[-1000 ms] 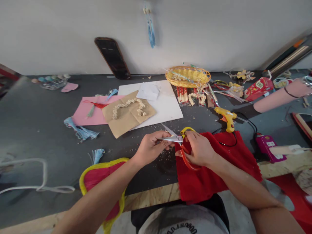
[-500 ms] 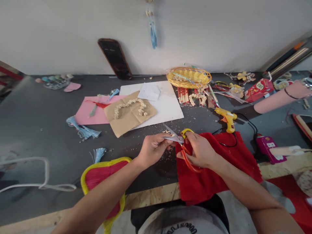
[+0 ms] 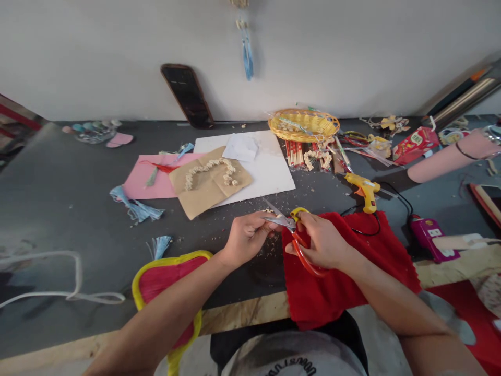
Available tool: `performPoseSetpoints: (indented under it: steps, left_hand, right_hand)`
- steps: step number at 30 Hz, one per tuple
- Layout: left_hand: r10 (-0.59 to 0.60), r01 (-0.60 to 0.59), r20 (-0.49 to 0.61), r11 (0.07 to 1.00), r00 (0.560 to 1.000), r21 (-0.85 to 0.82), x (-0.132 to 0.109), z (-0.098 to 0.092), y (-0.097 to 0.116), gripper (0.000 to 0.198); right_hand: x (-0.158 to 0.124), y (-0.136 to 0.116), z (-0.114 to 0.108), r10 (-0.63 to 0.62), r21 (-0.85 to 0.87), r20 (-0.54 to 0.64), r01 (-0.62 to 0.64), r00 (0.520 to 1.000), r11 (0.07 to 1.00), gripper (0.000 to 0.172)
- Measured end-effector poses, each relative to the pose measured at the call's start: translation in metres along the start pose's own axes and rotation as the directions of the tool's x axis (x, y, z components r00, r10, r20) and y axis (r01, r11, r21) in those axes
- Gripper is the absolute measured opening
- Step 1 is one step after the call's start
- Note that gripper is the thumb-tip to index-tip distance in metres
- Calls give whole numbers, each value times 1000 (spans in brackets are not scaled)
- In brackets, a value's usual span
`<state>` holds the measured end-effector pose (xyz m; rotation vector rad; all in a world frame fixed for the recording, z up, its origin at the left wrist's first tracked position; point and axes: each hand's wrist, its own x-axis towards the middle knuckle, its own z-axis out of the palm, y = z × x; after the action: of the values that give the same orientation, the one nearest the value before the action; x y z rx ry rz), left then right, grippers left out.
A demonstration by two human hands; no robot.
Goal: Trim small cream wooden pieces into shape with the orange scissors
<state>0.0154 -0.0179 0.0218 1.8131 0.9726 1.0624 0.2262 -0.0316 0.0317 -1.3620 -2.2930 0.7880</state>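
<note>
My right hand (image 3: 323,240) grips a pair of scissors (image 3: 303,253) with red and yellow handles, their blades parted and pointing left. Between the blades, close to my left fingertips, is a small pale piece (image 3: 277,220), partly hidden. My left hand (image 3: 248,237) is closed in a pinch on this piece, which is too small to name surely. Small pale bits (image 3: 270,251) lie scattered on the dark table under both hands. A red cloth (image 3: 352,266) spreads beneath my right hand and wrist.
A yellow glue gun (image 3: 365,192) lies beyond the cloth, its cord running to a purple power strip (image 3: 434,237). Brown paper (image 3: 195,201) bears a curved row of pale pieces. Behind are a wicker basket (image 3: 332,125) and a leaning phone (image 3: 188,96). A pink bottle (image 3: 442,159) lies right.
The view has shifted very slightly. Both hands and the scissors stay almost in place, with the blades still parted at the small pale piece.
</note>
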Motion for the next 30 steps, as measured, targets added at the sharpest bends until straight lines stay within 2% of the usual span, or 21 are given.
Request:
performPoseSetpoints:
  steps: [7,10,12,15,19,25,30]
  left_hand:
    - [-21,22,19,998,1000,-54,-1,0,1,27]
    - [-21,25,41,995,999,-97,0,-1,1,24]
    - [-35,43,68,991,997,-124,1,-3,0,23]
    - [-97,117,122,979,988,-167,1,-3,-2,21]
    - [-187,227,175,942,967,-247,3,-4,0,17]
    - [-278,346,243,886,930,-310,6,-7,5,15]
    - [-267,347,244,851,932,-395,5,-6,4,20]
  right_hand:
    - [-1,-3,-4,12,49,49,-15,999,999,37]
    - [0,0,1,-8,-13,-8,7,1000,1000,39]
    - [1,4,6,-33,-107,-64,26,997,994,47]
    - [4,9,11,-61,-211,-98,40,993,977,57]
    - [4,13,13,-69,-241,-72,50,995,969,64]
    - [4,12,11,-91,-196,-40,82,995,977,65]
    - [4,9,9,-114,-106,-43,109,992,988,58]
